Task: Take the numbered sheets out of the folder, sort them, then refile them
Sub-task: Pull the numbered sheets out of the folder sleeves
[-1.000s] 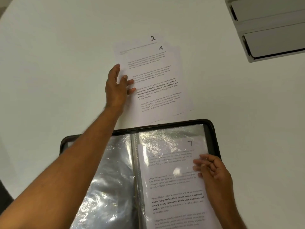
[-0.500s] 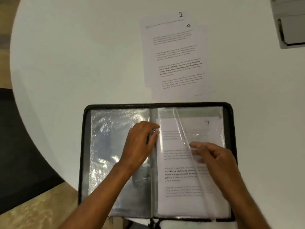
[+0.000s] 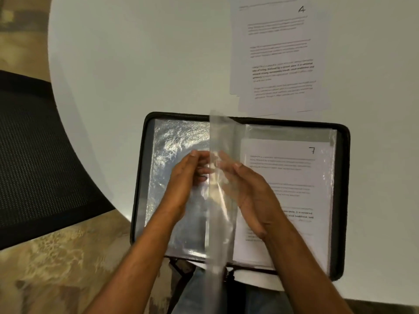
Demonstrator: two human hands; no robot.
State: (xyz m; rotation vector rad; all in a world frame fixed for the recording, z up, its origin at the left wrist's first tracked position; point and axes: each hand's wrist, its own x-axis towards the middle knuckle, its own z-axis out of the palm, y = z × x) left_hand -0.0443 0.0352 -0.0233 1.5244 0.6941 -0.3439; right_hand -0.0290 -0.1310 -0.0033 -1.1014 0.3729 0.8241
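Both hands have come together at the spine since half a second ago, and the clear plastic sleeve point(image 3: 218, 200) that was lifting off the right page now stands on edge between them, mid-turn.

Head view: the left hand point(image 3: 183, 184) sits on the near side of the upright sleeve with its fingers curled toward the film; the right hand point(image 3: 247, 189) lies against the other side, fingers fairly straight. Whether either grip actually pinches the plastic I cannot tell through the glare and blur. The black zip-edged display folder point(image 3: 249, 120) lies open on the round white worktop point(image 3: 136, 64). Under the turning sleeve, the white printed sheet numbered 7 point(image 3: 294, 177) is in its pocket on the right page. Beyond the folder's far edge lies the loose stack of removed sheets point(image 3: 278, 53), with 4 on top.

By my reading, removal is only partly done: turning this empty sleeve exposes sheet 7, likely the next to pull. The film looks floppy and slippery.
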